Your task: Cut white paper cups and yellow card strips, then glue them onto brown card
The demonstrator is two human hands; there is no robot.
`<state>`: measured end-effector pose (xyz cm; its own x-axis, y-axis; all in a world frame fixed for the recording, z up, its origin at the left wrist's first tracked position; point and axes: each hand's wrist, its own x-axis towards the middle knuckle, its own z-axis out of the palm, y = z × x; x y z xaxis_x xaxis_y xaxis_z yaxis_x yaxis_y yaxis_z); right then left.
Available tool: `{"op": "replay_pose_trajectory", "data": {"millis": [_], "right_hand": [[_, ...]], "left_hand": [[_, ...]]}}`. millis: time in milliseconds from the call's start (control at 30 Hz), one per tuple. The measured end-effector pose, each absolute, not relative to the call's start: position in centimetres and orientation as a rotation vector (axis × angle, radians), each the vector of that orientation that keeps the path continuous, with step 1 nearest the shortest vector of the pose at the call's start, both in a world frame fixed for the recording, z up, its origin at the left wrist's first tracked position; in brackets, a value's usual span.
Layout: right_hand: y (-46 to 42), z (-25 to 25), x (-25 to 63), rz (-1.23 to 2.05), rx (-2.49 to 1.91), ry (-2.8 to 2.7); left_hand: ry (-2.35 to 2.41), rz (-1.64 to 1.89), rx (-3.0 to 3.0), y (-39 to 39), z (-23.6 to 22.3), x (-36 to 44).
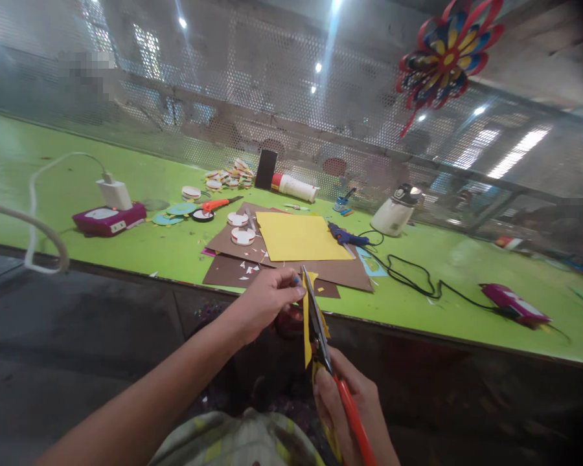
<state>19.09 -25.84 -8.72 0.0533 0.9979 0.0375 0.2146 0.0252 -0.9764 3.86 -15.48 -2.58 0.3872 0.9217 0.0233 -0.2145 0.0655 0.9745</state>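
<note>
In front of the green table's near edge, my left hand [276, 296] pinches a narrow strip of yellow paper [308, 330]. My right hand [354, 401] is wrapped round the red handles of a pair of scissors [315, 317], whose blades point up and away from me. The blades lie along the yellow strip, close to my left fingertips. More yellow paper hangs by my right fingers, partly hidden. Beyond my hands, a yellow sheet [301, 236] lies on brown sheets [359, 278] with small paper scraps. Two white round pieces [243, 237] rest on the brown sheet's left part.
A blue glue gun [344, 235] touches the yellow sheet's right side; its black cord runs to a purple power box [515, 304]. Orange-handled scissors [216, 204], a phone [266, 168], a white jug [394, 210] and another purple box [109, 220] stand around the green table [432, 323].
</note>
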Motion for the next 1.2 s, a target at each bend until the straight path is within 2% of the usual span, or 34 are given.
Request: {"op": "replay_pose_trajectory", "data": {"millis": [233, 667, 967, 1067, 1200], "right_hand": [[-25.8, -9.0, 19.2, 1.069, -1.352, -1.323], [-25.9, -8.5, 18.7, 0.938, -1.389, -1.331], [-25.8, -8.6, 19.0, 0.996, -1.412, -1.307], [-25.3, -8.0, 19.4, 0.888, -1.436, -1.337], [-23.5, -6.3, 21.4, 0.558, -1.483, -1.539]], "left_hand": [[0.762, 1.000, 1.181, -15.5, -2.6, 3.8], [0.761, 0.981, 1.169, -15.5, -2.5, 3.8], [0.760, 0.984, 1.159, -15.6, -2.8, 3.7], [0.772, 0.985, 1.150, -15.5, -3.0, 3.5], [0.724, 0.951, 1.160, -15.3, -3.3, 3.0]]}}
